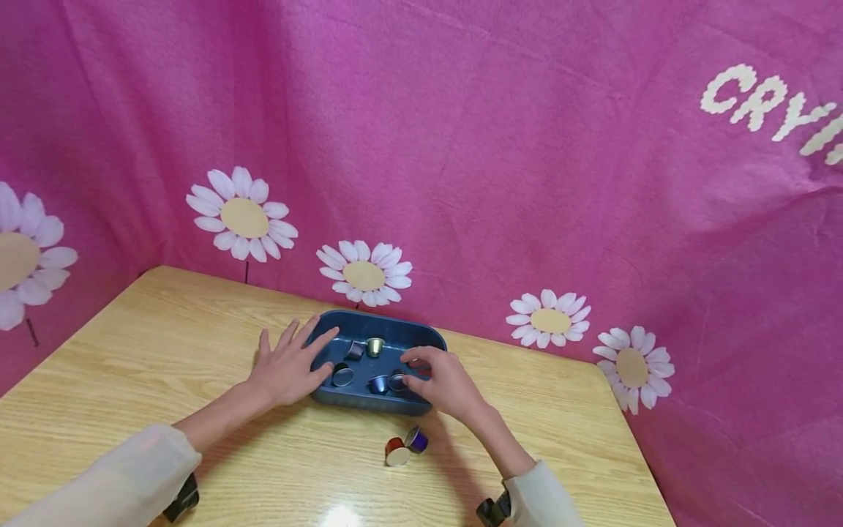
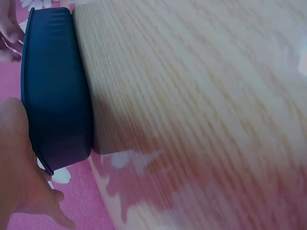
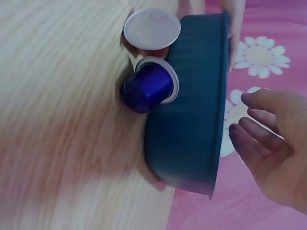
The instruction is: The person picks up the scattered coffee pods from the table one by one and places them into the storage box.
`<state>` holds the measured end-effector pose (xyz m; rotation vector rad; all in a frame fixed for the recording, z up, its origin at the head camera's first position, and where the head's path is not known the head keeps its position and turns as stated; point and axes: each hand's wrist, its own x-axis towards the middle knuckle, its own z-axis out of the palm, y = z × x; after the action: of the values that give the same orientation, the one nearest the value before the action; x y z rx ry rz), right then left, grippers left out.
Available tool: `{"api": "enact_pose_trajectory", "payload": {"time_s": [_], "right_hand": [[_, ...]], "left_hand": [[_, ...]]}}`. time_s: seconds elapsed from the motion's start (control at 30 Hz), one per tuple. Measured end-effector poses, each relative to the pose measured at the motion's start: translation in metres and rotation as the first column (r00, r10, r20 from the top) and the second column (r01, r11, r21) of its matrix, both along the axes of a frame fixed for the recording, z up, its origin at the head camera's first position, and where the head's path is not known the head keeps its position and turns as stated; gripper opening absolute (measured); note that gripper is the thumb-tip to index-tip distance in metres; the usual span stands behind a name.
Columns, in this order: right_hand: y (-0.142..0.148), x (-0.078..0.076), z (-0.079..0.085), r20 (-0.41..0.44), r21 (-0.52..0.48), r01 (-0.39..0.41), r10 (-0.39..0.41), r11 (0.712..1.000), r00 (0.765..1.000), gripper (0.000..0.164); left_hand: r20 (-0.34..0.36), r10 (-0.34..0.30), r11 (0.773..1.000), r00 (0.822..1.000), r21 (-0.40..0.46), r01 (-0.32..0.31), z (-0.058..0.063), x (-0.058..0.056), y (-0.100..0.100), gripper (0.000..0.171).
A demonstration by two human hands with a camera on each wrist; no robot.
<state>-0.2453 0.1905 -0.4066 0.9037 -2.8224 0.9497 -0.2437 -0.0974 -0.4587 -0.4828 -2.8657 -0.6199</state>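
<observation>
A dark blue plastic tub (image 1: 378, 401) stands on the table with several coffee capsules inside, among them a gold capsule (image 1: 375, 347), a blue capsule (image 1: 378, 385) and a dark capsule (image 1: 342, 375). My left hand (image 1: 286, 369) rests with spread fingers at the tub's left rim. Over the right end hovers my right hand (image 1: 448, 380), fingers loosely bent; in the right wrist view nothing shows between its thumb and fingers. Its fingertips overlap a capsule (image 1: 396, 381) in the head view. Outside the tub's near side lie a red capsule (image 1: 396, 452) and a purple-blue capsule (image 3: 148, 88).
The wooden table (image 1: 276, 468) has a rounded far left corner. Behind it hangs a pink cloth (image 1: 448, 183) printed with white daisies, close behind the tub. Dark straps sit at both wrists, below light sleeves (image 1: 125, 476).
</observation>
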Motion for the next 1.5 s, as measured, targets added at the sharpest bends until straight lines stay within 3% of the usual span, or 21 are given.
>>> {"api": "enact_pose_trajectory", "payload": {"time_s": [0.4, 0.7, 0.9, 1.17, 1.37, 1.5], "right_hand": [[0.021, 0.035, 0.001, 0.071, -0.15, 0.03, -0.02, 0.988, 0.997, 0.027], [0.036, 0.057, -0.002, 0.138, -0.183, 0.029, -0.004, 0.983, 0.99, 0.025], [0.044, 0.064, -0.012, 0.187, -0.153, 0.069, -0.039, 0.986, 0.982, 0.026], [0.044, 0.066, -0.031, 0.212, -0.17, 0.01, 0.026, 0.985, 0.977, 0.025], [0.04, 0.068, -0.04, 0.277, -0.142, -0.005, 0.045, 0.99, 0.96, 0.024], [0.037, 0.068, -0.044, 0.273, -0.123, -0.012, 0.046, 0.992, 0.961, 0.025]], "left_hand": [[0.002, 0.004, 1.0, 1.0, 0.0, -0.004, 0.0, 0.0, -0.001, 0.062], [-0.002, -0.003, 1.0, 1.0, 0.013, 0.003, 0.002, -0.003, -0.001, 0.062], [0.002, -0.01, 1.0, 1.0, 0.017, 0.01, 0.003, -0.002, -0.001, 0.062], [-0.001, -0.013, 1.0, 1.0, 0.02, 0.013, 0.002, -0.002, -0.001, 0.061], [-0.003, -0.013, 1.0, 1.0, 0.012, 0.014, 0.0, -0.001, -0.001, 0.062], [-0.01, -0.009, 1.0, 1.0, 0.012, 0.009, -0.001, -0.001, -0.001, 0.061]]}}
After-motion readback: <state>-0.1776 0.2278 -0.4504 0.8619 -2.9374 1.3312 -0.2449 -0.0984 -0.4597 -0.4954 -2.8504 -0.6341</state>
